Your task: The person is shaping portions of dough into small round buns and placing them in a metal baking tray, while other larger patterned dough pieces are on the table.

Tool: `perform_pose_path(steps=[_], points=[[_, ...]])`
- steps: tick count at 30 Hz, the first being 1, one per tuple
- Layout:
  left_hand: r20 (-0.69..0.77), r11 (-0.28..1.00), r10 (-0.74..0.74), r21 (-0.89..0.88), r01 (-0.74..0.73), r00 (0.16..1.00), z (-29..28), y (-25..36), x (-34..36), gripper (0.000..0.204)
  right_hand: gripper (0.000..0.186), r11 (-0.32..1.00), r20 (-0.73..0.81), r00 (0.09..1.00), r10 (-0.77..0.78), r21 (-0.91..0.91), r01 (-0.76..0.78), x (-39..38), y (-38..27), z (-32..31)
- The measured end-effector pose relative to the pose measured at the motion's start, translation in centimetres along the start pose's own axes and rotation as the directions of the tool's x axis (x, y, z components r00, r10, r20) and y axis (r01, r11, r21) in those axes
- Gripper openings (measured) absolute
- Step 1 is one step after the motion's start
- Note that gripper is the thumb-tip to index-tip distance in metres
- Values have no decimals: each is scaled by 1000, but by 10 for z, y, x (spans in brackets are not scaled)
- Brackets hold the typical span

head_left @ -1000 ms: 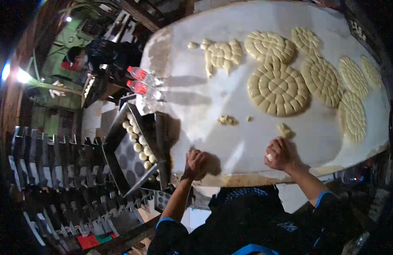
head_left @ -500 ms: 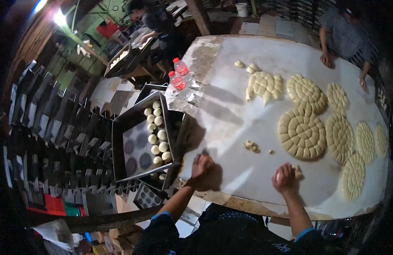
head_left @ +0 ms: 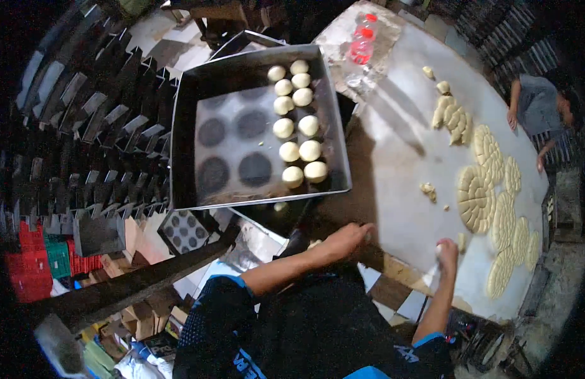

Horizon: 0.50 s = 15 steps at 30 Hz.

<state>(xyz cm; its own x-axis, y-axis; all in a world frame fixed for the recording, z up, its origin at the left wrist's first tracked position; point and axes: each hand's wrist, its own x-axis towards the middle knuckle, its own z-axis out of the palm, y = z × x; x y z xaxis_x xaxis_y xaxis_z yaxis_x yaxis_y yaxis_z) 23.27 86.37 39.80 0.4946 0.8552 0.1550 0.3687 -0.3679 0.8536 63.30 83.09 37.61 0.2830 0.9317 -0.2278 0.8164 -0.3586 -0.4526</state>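
My left hand (head_left: 350, 237) is at the table's near edge, fingers curled down; whatever lies under them is hidden. My right hand (head_left: 448, 252) is further right on the pale tabletop (head_left: 396, 234), closed around a pale dough piece (head_left: 439, 251). A small dough lump (head_left: 460, 242) lies just beyond it. Farther up are loose scraps (head_left: 429, 191) and several round dough slabs cut into segments (head_left: 474, 202). A dark square pan (head_left: 178, 145) stands left of the tabletop, with several smooth dough balls (head_left: 310, 150) in rows on its right side and dark circles on its bare left part.
Plastic bottles with red tops (head_left: 362, 47) stand at the table's far left corner. A co-worker (head_left: 536, 104) leans at the far right edge. Stacked dark metal pans (head_left: 96, 126) fill the left. Red crates (head_left: 30, 265) and a beam (head_left: 147, 278) are at lower left.
The view has swung left, bringing the pan and stacks larger into view and shifting the table rightward. The person at the upper left has left view. My right hand still holds dough.
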Motion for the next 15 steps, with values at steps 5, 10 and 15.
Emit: perform_pose_path(steps=[5, 10, 15], points=[[-433, 971, -40, 195, 136, 901, -180, 44, -35, 55, 31, 711, 121, 977, -178, 702, 43, -7, -207, -1], [-353, 796, -449, 260, 547, 821, -256, -32, -78, 89, 36, 376, -183, 471, -863, 391, 840, -50, -466, 38], [-334, 838, -357, 299, 457, 872, -256, 0, -65, 91, 31, 159, 196, 140, -971, 87, 983, 1, -495, 113]])
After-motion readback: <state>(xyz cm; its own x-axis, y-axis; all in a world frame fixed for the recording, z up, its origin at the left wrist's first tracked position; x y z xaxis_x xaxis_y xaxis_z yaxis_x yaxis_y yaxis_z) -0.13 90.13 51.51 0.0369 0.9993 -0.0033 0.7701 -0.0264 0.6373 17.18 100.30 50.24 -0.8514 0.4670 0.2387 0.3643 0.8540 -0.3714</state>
